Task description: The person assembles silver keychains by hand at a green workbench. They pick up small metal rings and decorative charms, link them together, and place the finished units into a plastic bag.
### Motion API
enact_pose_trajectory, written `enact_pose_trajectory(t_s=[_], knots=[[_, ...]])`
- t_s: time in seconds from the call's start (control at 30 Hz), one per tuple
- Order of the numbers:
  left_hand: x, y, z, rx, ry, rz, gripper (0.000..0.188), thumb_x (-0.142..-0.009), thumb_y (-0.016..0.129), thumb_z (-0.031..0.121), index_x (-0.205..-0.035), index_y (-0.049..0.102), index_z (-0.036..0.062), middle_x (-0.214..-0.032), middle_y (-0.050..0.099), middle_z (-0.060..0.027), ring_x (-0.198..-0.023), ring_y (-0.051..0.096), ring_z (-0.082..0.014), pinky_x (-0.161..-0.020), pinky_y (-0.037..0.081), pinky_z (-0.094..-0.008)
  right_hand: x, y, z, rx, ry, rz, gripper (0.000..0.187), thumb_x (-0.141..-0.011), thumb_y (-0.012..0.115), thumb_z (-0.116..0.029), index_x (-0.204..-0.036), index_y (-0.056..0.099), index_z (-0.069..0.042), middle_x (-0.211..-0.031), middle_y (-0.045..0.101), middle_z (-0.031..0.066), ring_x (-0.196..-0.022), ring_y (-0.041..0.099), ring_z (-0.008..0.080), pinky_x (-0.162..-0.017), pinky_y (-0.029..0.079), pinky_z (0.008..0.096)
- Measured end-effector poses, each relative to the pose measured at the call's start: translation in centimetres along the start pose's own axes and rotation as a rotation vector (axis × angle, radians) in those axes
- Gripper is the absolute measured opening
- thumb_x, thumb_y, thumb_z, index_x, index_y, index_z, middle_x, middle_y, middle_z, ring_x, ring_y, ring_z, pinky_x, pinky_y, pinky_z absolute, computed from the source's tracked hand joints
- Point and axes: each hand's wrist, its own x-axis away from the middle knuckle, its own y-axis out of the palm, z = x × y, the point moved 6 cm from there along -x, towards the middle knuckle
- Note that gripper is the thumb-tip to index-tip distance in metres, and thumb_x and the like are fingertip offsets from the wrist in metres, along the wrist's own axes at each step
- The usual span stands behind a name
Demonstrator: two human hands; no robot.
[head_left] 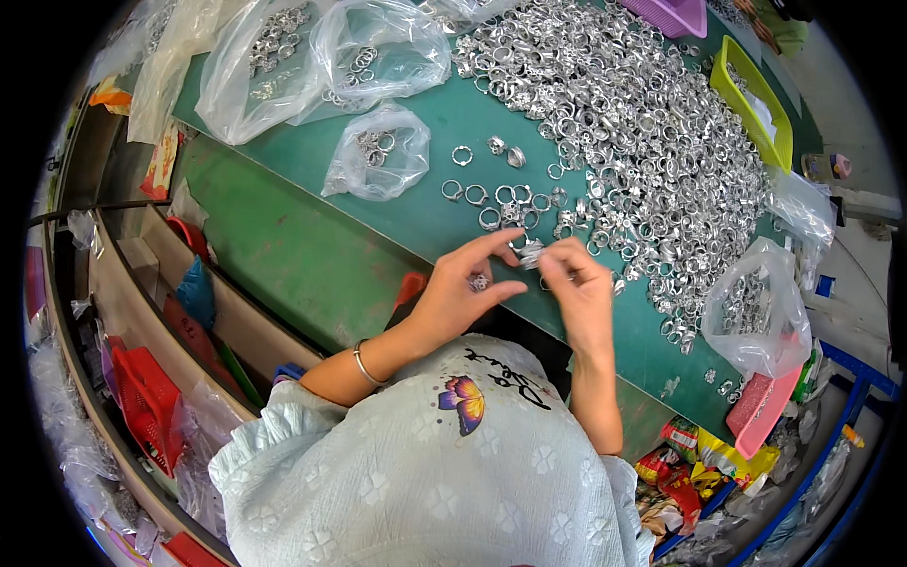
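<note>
Green worktop (453, 123) bears a ring heap (624, 123); left hand (458, 288) and right hand (581, 288) fingers pinch one silver ring (531, 253).

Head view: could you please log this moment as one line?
left hand: holds ring, another in palm | right hand: pinches ring | ring pile: on green table | bags: hold rings

Silver rings (624, 123) heaped on a green table (283, 255); pink tray (761, 411), seemingly lime-green bin (751, 99).

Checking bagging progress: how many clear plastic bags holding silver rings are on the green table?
5: two big bags top left, a small one below them, two at the right edge. Others may be hidden.
</note>
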Motion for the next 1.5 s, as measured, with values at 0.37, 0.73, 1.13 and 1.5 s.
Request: enact_pose_trajectory(t_s=[0.37,0.73,1.13,1.5], knots=[[0.3,-1.8,-1.6,-0.079,-0.008,0.15,0.031,-0.073,0.07,0.0,-0.103,0.063,0.0038,-0.088,0.062,-0.0018,-0.06,0.045,-0.0021,-0.056,0.04,-0.0176,-4.5,3.5,-1.6,0.956,-0.357,0.097,0.014,-0.075,0.069,-0.009,-0.084,0.062,-0.002,-0.079,0.053,0.0111,-0.069,0.053,0.0231,-0.058,0.043,0.0325],[-1.1,-0.7,0.3,0.134,0.139,0.013,0.03,-0.074,0.067,-0.003,-0.103,0.064,0.0024,-0.112,0.06,-0.0098,-0.064,0.052,-0.0049,-0.055,0.045,-0.0188,-0.9,2.6,1.7,-0.701,0.387,-0.084,0.017,-0.092,0.053,-0.019,-0.085,0.055,-0.004,-0.069,0.048,-0.002,-0.052,0.036,0.0036,-0.044,0.025,0.0186],[-1.1,-0.7,0.3,0.373,-0.125,-0.005,0.029,-0.082,0.064,0.003,-0.11,0.058,-0.0016,-0.084,0.064,-0.0063,-0.066,0.058,-0.009,-0.052,0.043,-0.0198,-0.3,3.1,0.7,-0.613,0.323,-0.092,0.015,-0.092,0.052,-0.017,-0.088,0.055,-0.003,-0.069,0.048,-0.0018,-0.052,0.036,0.0033,-0.044,0.024,0.0179],[-1.6,-9.4,5.6,0.159,0.01,0.269,0.029,-0.079,0.066,0.006,-0.107,0.06,-0.0023,-0.084,0.065,-0.0068,-0.063,0.06,-0.0093,-0.052,0.047,-0.0201,0.4,2.8,-0.4,-0.555,0.274,-0.107,0.015,-0.093,0.048,-0.013,-0.098,0.053,0.0,-0.073,0.043,0.0008,-0.055,0.035,0.0056,-0.045,0.027,0.0183]])
